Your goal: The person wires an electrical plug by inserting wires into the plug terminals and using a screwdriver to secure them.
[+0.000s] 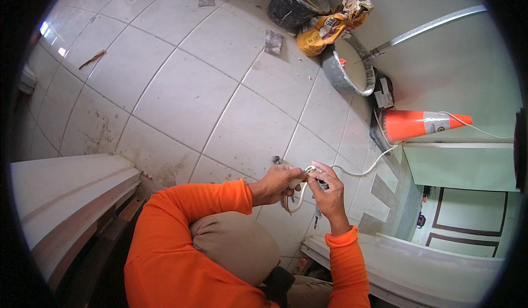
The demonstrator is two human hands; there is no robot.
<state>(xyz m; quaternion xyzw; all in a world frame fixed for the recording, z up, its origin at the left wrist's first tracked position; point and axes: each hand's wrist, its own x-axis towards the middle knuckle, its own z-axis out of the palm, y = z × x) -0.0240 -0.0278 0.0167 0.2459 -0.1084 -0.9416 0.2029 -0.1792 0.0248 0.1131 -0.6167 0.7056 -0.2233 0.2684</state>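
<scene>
Left hand (279, 184), right hand (330, 194): both pinching white cable (360, 174), exact grip partly hidden | cable: between them, above tiled floor (187, 88) | handling: best steadied left-handed, worked gently right-handed, slack left loose

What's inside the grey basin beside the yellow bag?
The grey basin holds a pale material, with a small orange item near its left side. Anything beneath that pale surface, including the basin's bottom, is hidden.

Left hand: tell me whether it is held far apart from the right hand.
No, the left hand and the right hand are close together at the white cable.
</scene>
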